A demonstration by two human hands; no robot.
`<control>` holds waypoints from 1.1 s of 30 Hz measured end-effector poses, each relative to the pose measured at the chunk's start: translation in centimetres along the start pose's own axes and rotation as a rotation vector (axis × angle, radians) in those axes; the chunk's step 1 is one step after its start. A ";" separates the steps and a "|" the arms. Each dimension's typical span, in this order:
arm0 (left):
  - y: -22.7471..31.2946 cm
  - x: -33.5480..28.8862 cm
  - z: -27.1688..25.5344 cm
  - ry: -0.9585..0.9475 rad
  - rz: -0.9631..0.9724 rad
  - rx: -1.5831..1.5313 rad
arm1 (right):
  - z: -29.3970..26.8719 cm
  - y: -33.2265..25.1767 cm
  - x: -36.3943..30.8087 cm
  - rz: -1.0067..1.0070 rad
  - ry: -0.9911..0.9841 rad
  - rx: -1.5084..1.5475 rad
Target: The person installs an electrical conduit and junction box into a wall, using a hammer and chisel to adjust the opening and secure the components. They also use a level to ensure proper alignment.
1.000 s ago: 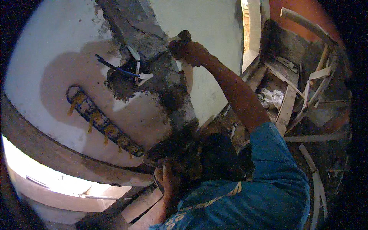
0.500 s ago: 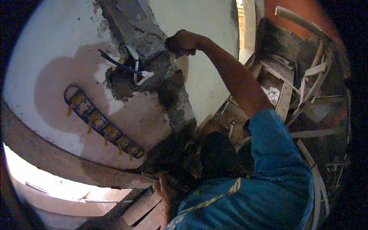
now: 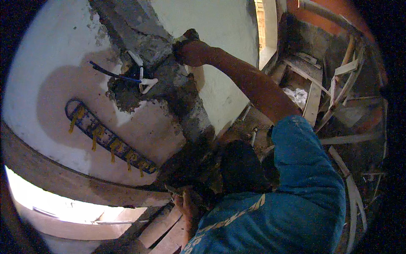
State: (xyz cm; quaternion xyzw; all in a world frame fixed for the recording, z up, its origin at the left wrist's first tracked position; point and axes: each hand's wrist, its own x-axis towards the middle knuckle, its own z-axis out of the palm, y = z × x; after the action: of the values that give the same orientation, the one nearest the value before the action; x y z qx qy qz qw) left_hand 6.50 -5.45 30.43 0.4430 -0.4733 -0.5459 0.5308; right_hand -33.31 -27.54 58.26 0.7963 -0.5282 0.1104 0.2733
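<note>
My right hand (image 3: 190, 53) is closed at the edge of a rough grey plaster strip (image 3: 146, 36) running down the pale wall. A dark lump shows above its knuckles; I cannot make out what it is. Lower down, my left hand (image 3: 185, 203) has its fingers bent round something thin near the wall's bottom ledge, too dark to name. White and dark blue electrical wires (image 3: 144, 80) stick out of a ragged hole in the plaster, left of my right hand. My teal sleeve (image 3: 304, 156) and shirt fill the lower right.
A long dark wall hanging (image 3: 112, 137) with yellow tassels lies against the wall at left. Below it runs a brown ledge (image 3: 80, 182) above a bright opening. Wooden boards and bent strips (image 3: 349, 72) are piled at the right. Planks (image 3: 163, 226) lie beside my left hand.
My right hand has shifted slightly left against the plaster, and the dark lump now shows above it. My left hand has moved a little; the whole view has shifted slightly.
</note>
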 end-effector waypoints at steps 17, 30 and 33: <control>5.0 6.1 8.8 -0.016 0.440 0.389 | 8.9 -25.1 -24.0 0.383 -0.003 1.248; 0.5 7.7 6.9 -0.483 0.486 0.740 | 7.9 -7.8 -46.7 1.118 -0.100 0.244; -1.5 8.0 2.2 -0.434 0.369 0.942 | 13.8 -6.2 -55.1 1.280 -0.375 0.301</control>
State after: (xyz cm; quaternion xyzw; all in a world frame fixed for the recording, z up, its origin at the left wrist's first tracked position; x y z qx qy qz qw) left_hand 3.71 -13.34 29.45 0.4196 -0.8349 -0.2517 0.2520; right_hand -52.30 9.68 19.35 0.3622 -0.9123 0.1829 -0.0555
